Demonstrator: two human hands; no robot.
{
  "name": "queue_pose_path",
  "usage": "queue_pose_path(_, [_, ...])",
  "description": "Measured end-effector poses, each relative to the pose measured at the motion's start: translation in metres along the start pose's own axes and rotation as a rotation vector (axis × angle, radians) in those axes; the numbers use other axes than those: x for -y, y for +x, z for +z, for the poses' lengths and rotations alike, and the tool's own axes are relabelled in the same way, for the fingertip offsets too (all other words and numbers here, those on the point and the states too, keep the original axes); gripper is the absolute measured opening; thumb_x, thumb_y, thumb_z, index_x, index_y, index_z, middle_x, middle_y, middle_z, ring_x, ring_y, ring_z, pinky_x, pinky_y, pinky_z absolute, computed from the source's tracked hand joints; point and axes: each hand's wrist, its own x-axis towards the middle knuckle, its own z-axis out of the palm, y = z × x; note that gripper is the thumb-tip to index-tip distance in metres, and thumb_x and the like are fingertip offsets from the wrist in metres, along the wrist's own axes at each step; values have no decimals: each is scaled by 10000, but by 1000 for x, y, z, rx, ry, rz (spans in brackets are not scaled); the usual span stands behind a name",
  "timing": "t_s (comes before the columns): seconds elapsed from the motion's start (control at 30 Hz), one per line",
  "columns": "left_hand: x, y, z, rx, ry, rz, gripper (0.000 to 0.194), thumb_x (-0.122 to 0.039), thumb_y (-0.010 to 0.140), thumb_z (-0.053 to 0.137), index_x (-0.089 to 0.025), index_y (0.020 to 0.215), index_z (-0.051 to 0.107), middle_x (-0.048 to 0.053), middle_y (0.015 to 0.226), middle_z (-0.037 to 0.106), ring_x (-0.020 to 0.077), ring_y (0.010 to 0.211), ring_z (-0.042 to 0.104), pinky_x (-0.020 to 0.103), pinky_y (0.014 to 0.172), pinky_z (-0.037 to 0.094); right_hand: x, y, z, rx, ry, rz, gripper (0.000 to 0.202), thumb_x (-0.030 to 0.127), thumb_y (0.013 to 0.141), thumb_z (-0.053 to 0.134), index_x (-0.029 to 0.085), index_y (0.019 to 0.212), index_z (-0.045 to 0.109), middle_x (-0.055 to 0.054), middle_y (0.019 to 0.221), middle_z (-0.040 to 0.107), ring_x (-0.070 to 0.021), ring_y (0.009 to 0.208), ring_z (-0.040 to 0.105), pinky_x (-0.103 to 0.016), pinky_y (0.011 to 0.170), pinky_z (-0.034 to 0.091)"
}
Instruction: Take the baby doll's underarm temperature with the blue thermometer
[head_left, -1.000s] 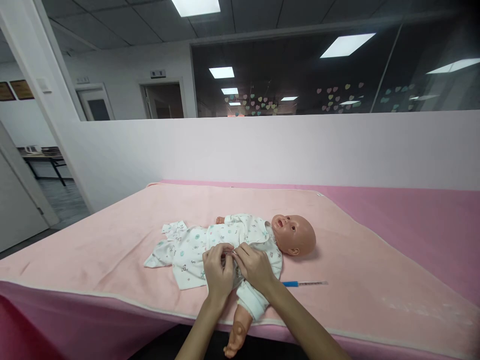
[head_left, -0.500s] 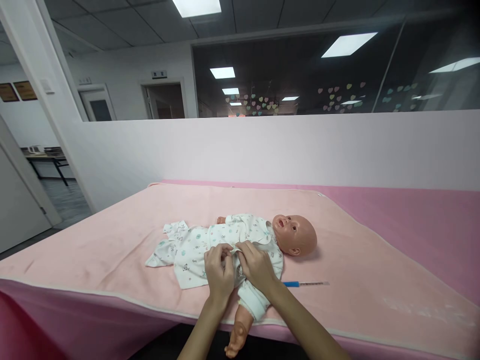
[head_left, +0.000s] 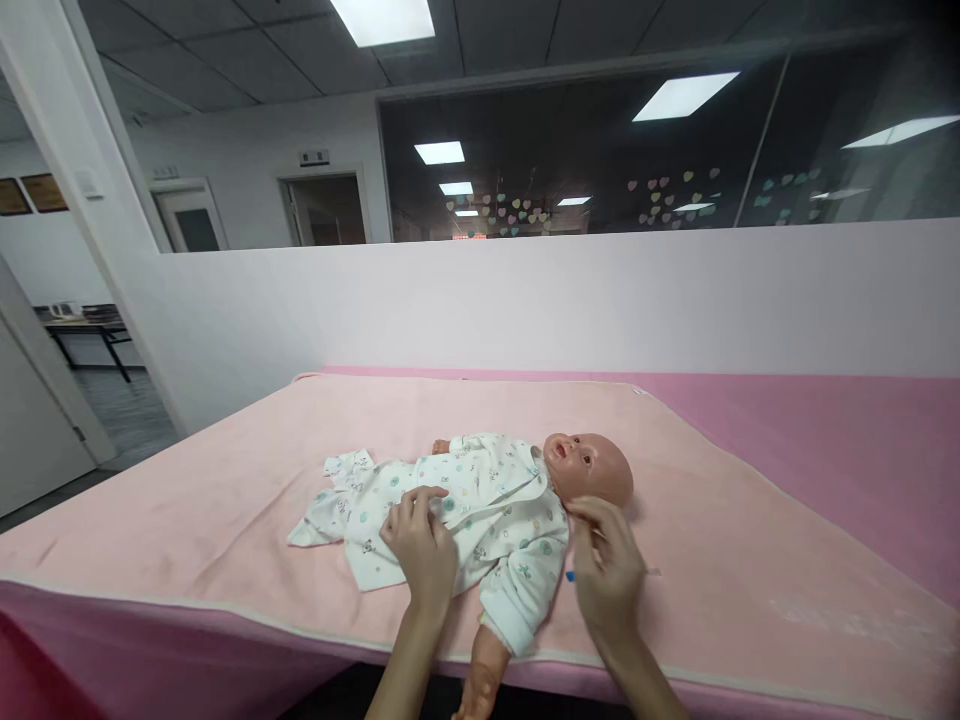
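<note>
A baby doll [head_left: 589, 468] lies on its back, its head to the right. It wears a white patterned baby gown [head_left: 487, 480], the front flaps lying across its chest. My left hand [head_left: 421, 545] rests on the gown's lower front, fingers loosely bent and apart. Close to the doll's neck and collar is my right hand [head_left: 611, 565], thumb and fingers drawn together; whether cloth is between the fingertips is hidden. Behind that hand lies a slim ruler-like tool with a blue end [head_left: 571, 576], mostly covered. The doll's near arm [head_left: 486, 665] pokes out of its sleeve toward me.
A peach blanket [head_left: 225, 480] with a pale border covers the pink padded table [head_left: 862, 430]. The blanket's front edge hangs close to my forearms. A white half wall [head_left: 525, 300] with glass above stands behind the table.
My right hand has left the gown's middle and moved right to the doll's neck. My left hand has shifted slightly left and loosened. The gown's front now lies flatter.
</note>
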Motion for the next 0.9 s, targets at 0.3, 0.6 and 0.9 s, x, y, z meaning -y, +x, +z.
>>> queue_pose_path(0.3, [-44,51,16,591,-278,294,117,-183,739,489,-216,761,599,5,815,592,154,710,515,267,664,374,-97,-17,-99,394,-597,44,300,234,798,374,153,931,630,-102,989,651,-244,961,579,-423,875,446])
queue_pose_path(0.6, [-30,81,54,1021,-674,-66,268,-407,734,524,-152,704,599,-11,583,532,83,478,409,209,458,272,-77,-20,-105,413,-521,270,335,410,835,342,202,881,601,-74,913,676,-232,883,625,-369,794,487])
queue_pose_path(0.9, [-27,76,47,948,-496,254,268,-377,618,671,-210,827,676,13,782,618,126,608,486,227,539,340,9,25,-100,268,-543,377,309,472,832,389,241,900,583,-43,945,666,-192,847,634,-248,632,475])
